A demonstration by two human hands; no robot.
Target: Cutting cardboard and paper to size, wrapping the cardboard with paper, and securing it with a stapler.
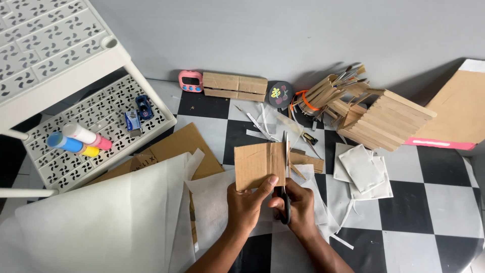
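My left hand (247, 201) pinches the lower edge of a brown cardboard piece (258, 163), held upright above the checkered floor. My right hand (295, 205) grips black-handled scissors (285, 174) whose blades run up along the cardboard's right edge, where a narrow strip stands partly separated. Both forearms enter from the bottom of the view.
White tissue sheets (101, 222) and flat cardboard (177, 146) lie at left. A white plastic rack (91, 126) holds paint tubes (81, 139). Cardboard strips, a stick structure (379, 119), brushes, a pink timer (190, 81) and folded white squares (364, 169) sit beyond.
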